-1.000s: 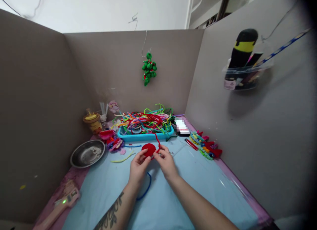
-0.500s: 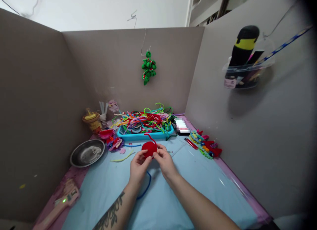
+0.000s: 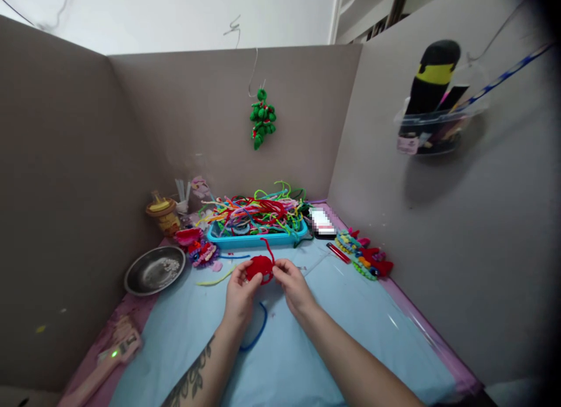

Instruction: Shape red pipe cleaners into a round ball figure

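Observation:
A round red piece coiled from fuzzy pipe cleaner (image 3: 258, 268) is held above the table between both hands. My left hand (image 3: 240, 290) pinches its left side, thumb in front and fingers behind. At its right edge, my right hand (image 3: 293, 281) pinches the piece where a loose red tail (image 3: 268, 249) sticks up. A small gap shows near the lower right of the coil. Below the hands a curved blue pipe cleaner (image 3: 261, 331) lies on the blue table cover, and a yellow-green one (image 3: 214, 280) lies to the left.
A blue tray (image 3: 258, 241) heaped with coloured pipe cleaners stands at the back. At left are a metal bowl (image 3: 135, 278), a cup (image 3: 165, 217) and a pink glue gun (image 3: 103, 369). Scissors (image 3: 338, 253), a phone (image 3: 323, 223) and fuzzy crafts (image 3: 363, 255) lie at right. Grey partitions enclose the table.
The red coil has shifted slightly left and tilted, so a gap now shows at its lower right. My left hand moved a little left with it; my right hand stays at the tail.

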Action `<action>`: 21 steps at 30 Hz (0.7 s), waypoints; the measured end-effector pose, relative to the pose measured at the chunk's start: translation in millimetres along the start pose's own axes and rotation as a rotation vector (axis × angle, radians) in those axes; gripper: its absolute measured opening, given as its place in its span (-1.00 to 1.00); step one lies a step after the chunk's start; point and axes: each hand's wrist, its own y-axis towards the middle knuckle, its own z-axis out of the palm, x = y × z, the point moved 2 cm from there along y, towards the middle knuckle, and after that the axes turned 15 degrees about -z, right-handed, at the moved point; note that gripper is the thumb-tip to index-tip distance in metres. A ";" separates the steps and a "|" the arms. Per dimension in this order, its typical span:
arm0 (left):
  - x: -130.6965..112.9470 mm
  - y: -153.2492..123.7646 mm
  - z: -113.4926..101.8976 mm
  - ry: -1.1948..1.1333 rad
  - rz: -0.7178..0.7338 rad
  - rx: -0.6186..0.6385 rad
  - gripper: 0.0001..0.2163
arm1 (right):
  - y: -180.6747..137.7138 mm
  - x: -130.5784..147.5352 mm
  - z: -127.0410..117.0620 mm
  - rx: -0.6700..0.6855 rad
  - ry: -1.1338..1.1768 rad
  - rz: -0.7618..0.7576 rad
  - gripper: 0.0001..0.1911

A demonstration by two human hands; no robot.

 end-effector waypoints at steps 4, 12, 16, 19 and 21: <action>1.7 -0.1 0.9 0.028 0.016 0.017 -0.59 | 1.8 2.0 -0.2 -0.002 0.028 0.046 -0.75; -0.3 -1.1 0.2 0.046 0.024 0.011 -0.62 | 1.5 9.7 -0.1 0.140 -0.097 -0.098 -0.80; 1.6 -1.3 1.5 0.038 0.013 0.002 -0.62 | 2.0 6.4 -1.4 0.090 -0.160 -0.146 -0.81; 3.7 -0.8 2.1 0.045 0.022 -0.005 -0.62 | 2.3 1.0 -1.9 0.041 -0.124 -0.095 -0.77; 4.6 -0.4 1.8 0.050 0.028 -0.004 -0.62 | 2.1 -0.9 -1.7 0.022 -0.095 -0.074 -0.76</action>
